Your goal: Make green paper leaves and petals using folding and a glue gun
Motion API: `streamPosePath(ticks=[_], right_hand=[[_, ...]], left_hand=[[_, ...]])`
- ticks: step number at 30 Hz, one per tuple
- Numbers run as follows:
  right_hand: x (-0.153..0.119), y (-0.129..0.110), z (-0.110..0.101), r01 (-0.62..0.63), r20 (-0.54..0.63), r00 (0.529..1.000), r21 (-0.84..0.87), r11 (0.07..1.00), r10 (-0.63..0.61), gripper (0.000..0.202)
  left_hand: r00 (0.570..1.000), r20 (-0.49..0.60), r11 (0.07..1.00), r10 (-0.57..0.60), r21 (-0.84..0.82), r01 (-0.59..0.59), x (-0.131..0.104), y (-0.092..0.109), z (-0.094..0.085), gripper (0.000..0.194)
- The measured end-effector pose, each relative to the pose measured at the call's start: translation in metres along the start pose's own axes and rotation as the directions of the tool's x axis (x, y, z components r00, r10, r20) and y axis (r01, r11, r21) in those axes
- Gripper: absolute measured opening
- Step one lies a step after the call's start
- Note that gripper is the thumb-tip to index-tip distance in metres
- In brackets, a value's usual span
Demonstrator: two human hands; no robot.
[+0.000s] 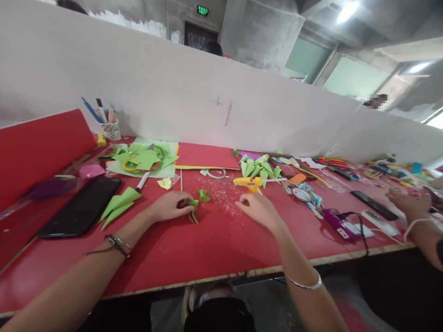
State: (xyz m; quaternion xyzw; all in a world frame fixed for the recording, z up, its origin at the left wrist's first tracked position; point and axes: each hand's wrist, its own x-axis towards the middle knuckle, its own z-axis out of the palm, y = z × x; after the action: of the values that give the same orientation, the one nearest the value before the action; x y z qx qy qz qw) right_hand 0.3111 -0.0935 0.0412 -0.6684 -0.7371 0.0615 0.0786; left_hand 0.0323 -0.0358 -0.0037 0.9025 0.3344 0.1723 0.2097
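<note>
My left hand (170,206) is over the red table, its thumb and fingers closed on a curled strip of green paper (194,211). Just beyond the fingertips lies another curled green paper piece (204,196). To the right, my right hand (259,211) has curled fingers round the handle of a yellow hot glue gun (248,181), most of the handle hidden by the hand. The gun's nozzle points left, and a glue stick (275,180) sticks out of its back. Thin glue strings and scraps (226,196) litter the table between my hands.
Green paper pieces (145,159), a red sheet (207,155) and folded green cones (259,167) line the back, before a white partition (166,92). A black phone (81,207) lies left. A purple power strip (341,224) and another person's hand (410,203) are right.
</note>
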Motion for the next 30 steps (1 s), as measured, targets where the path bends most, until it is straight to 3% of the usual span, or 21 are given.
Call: streamPosePath(ticks=[4,11,15,19,22,25,30], right_hand=[[-0.011,0.028,-0.008,-0.279,-0.1,0.959,-0.167,0.946,0.265,0.022],[0.02,0.064,0.014,-0.288,-0.127,0.95,-0.013,0.957,0.284,0.043],[0.037,0.069,0.025,-0.228,-0.061,0.971,0.075,0.971,0.233,0.025],[0.045,0.064,0.017,-0.193,-0.106,0.973,0.107,0.975,0.204,0.025],[0.051,0.055,0.0,-0.154,-0.184,0.966,0.163,0.975,0.183,0.027],[0.059,0.042,-0.014,-0.043,-0.341,0.927,0.317,0.947,0.156,0.025],[0.068,0.023,-0.004,0.056,-0.447,0.884,0.395,0.917,0.139,0.025]], left_hand=[[0.999,0.014,0.991,-0.04,-0.13,0.042,0.001,0.0,0.0,0.032],[0.997,0.059,0.985,-0.043,-0.167,0.052,0.001,-0.001,0.005,0.033],[0.997,0.065,0.993,-0.047,-0.107,0.054,0.001,0.001,0.002,0.031],[0.998,0.069,1.0,-0.01,-0.025,0.011,0.0,0.001,0.0,0.028],[0.997,0.075,0.999,0.034,-0.021,-0.033,-0.001,-0.002,-0.001,0.028],[0.996,0.068,0.998,0.06,-0.018,-0.059,-0.001,-0.003,-0.002,0.031],[0.996,0.094,1.0,0.014,-0.008,-0.014,0.0,0.001,-0.004,0.028]])
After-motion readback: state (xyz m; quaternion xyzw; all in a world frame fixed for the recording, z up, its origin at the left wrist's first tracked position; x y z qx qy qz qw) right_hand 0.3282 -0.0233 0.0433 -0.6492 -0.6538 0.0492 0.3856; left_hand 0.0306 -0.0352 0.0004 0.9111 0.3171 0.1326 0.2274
